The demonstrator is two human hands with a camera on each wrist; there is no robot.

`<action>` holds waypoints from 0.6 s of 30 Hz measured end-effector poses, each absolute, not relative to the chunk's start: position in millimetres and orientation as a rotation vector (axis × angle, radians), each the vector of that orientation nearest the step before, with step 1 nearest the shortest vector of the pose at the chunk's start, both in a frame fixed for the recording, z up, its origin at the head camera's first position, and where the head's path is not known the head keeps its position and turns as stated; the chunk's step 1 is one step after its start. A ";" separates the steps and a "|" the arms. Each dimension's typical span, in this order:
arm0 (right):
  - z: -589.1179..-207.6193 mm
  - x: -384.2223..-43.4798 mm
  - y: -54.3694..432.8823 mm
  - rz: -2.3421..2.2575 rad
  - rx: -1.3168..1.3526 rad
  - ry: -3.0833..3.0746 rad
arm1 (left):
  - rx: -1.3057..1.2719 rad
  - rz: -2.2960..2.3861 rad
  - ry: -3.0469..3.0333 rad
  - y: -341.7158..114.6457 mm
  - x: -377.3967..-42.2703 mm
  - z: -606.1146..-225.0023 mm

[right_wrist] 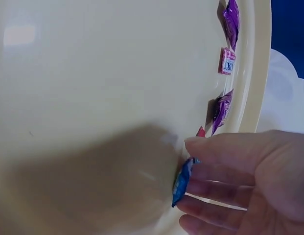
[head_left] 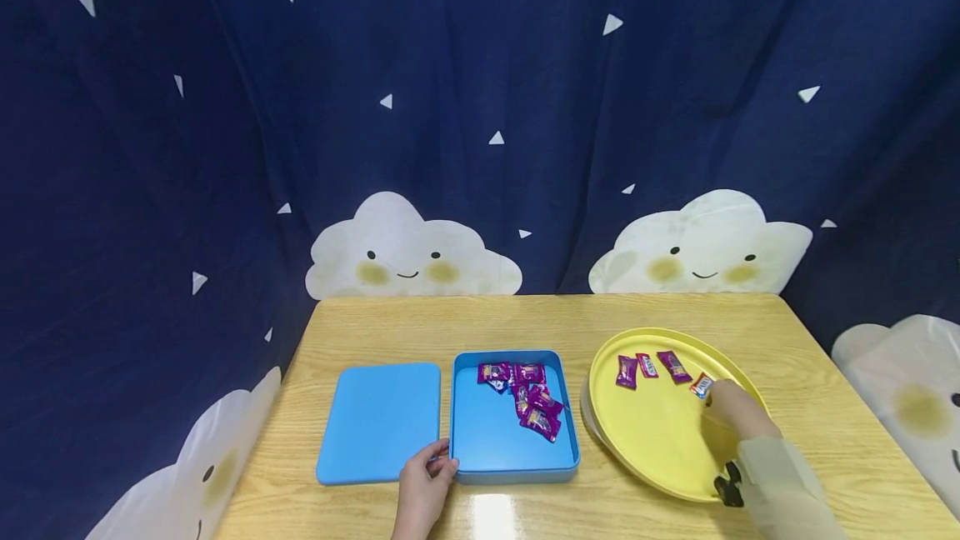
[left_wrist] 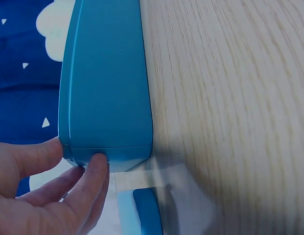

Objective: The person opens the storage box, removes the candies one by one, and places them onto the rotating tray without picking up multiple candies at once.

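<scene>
My left hand (head_left: 424, 482) holds the near left corner of an open blue box (head_left: 491, 450), its fingertips against the rim and outer side. Several purple-wrapped candies (head_left: 540, 421) lie inside toward the back and right. Over the right part of a yellow round tray (head_left: 660, 448), my right hand (head_left: 733, 408) pinches a small blue-wrapped candy (right_wrist: 182, 184) with thumb and fingers. The head view hides that candy behind the hand. Just beyond the fingers lies a red, white and blue candy (head_left: 701, 386). Purple candies (head_left: 674, 367) and a pink-and-white one (head_left: 647, 366) line the tray's far side.
A flat blue lid (head_left: 381, 423) lies on the wooden table (head_left: 390, 327) left of the box. The tray's raised rim (head_left: 622, 473) stands close to the box's right side. Behind the table hangs a dark blue curtain (head_left: 450, 165) with white clouds.
</scene>
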State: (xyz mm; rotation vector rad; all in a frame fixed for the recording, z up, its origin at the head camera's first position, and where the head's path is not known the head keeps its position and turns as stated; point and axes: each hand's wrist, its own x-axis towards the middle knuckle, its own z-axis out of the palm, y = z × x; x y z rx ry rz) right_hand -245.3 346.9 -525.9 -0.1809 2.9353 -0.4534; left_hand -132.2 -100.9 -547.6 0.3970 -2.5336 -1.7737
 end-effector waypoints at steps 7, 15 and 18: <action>-522.1 -247.3 344.2 -0.423 -0.196 2.953 | 0.364 -1.783 -2.492 -101.2 -130.8 -550.7; -502.8 -253.3 312.8 -0.464 -0.197 3.043 | 0.362 -1.792 -2.489 -101.6 -130.0 -549.6; -500.4 -257.7 293.9 -0.471 -0.284 3.117 | 0.378 -1.801 -2.495 -100.8 -130.1 -547.1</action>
